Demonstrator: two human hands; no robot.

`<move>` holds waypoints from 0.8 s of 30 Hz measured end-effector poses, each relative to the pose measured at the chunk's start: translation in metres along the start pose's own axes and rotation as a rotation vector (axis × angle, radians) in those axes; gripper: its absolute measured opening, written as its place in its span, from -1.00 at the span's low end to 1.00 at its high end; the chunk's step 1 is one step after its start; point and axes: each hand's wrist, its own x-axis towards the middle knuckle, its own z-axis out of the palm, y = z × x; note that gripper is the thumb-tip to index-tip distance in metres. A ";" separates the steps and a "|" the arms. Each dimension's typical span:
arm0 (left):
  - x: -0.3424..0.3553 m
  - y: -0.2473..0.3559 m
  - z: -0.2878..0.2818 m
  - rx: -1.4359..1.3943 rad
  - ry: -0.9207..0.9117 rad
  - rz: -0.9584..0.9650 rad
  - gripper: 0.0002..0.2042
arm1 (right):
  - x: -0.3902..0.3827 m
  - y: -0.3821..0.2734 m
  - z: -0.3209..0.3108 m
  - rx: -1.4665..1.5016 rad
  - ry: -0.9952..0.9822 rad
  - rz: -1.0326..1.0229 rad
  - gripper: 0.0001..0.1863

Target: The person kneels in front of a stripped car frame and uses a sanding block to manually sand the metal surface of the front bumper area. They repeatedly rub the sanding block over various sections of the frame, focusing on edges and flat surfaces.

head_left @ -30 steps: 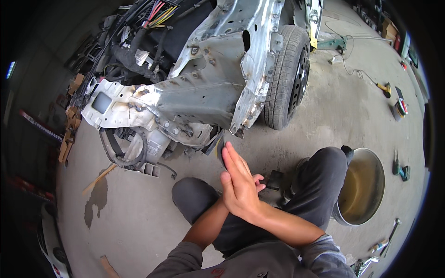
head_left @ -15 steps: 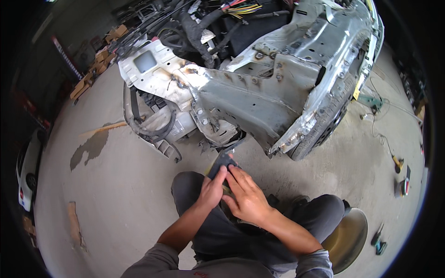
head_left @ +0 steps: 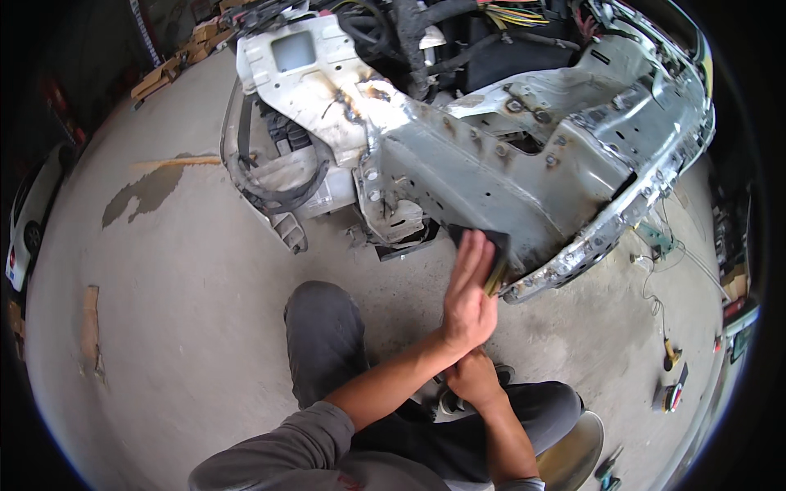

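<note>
Left hand (head_left: 468, 296) is reaching up and forward, fingers extended flat and close together, pressing a dark sanding block (head_left: 490, 254) against the lower part of the stripped car body panel (head_left: 491, 176). The block is lying under the fingertips, its long axis running roughly up-down in view, slightly tilted, with a yellowish edge showing on its right side. It is sitting just beside the panel's lower flange (head_left: 589, 241), which is curving away to the upper right.

Right hand (head_left: 473, 378) is resting low by the left wrist, touching it; fingers are curled, but whether they are closed on anything cannot be told.

Open room: bare concrete floor (head_left: 180, 270) is spreading wide to the left of the knee (head_left: 321, 315). To the right, cables and small tools (head_left: 670, 356) are lying near the flange end, well apart from the hands. A metal bowl (head_left: 573, 454) is sitting at the lower right beside the leg.

Versus half a second ago: both hands were together on the block near the lap; now the left hand alone is carrying it up to the panel, and the view is closer to the car body.
</note>
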 end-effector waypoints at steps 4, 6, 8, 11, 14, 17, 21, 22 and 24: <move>0.029 -0.051 -0.014 0.050 0.118 -0.142 -0.59 | 0.000 -0.012 -0.003 -0.031 0.090 -0.080 -0.42; 0.047 -0.063 -0.020 -0.003 0.171 -0.300 -0.59 | -0.001 -0.011 -0.005 -0.020 0.072 -0.065 -0.43; 0.045 -0.050 -0.013 -0.010 0.177 -0.254 -0.58 | 0.000 -0.007 -0.006 -0.002 0.029 -0.046 -0.45; 0.006 -0.016 -0.008 -0.037 -0.042 0.011 -0.57 | 0.003 -0.004 -0.005 -0.035 -0.080 0.009 -0.49; 0.031 -0.046 -0.017 0.096 0.045 0.001 -0.63 | 0.003 -0.003 -0.002 -0.039 -0.034 -0.048 -0.48; 0.066 -0.071 -0.029 -0.036 0.161 -0.355 -0.61 | 0.001 -0.001 0.000 -0.021 -0.068 -0.005 -0.46; 0.012 -0.036 -0.013 0.056 0.012 -0.081 -0.61 | -0.001 0.011 0.011 -0.052 -0.131 0.062 -0.43; 0.011 -0.041 -0.017 0.058 -0.019 -0.098 -0.63 | -0.002 0.013 0.013 -0.049 -0.127 0.057 -0.43; 0.020 -0.075 -0.026 0.144 0.107 -0.151 -0.66 | -0.004 0.012 0.011 -0.038 -0.117 0.049 -0.44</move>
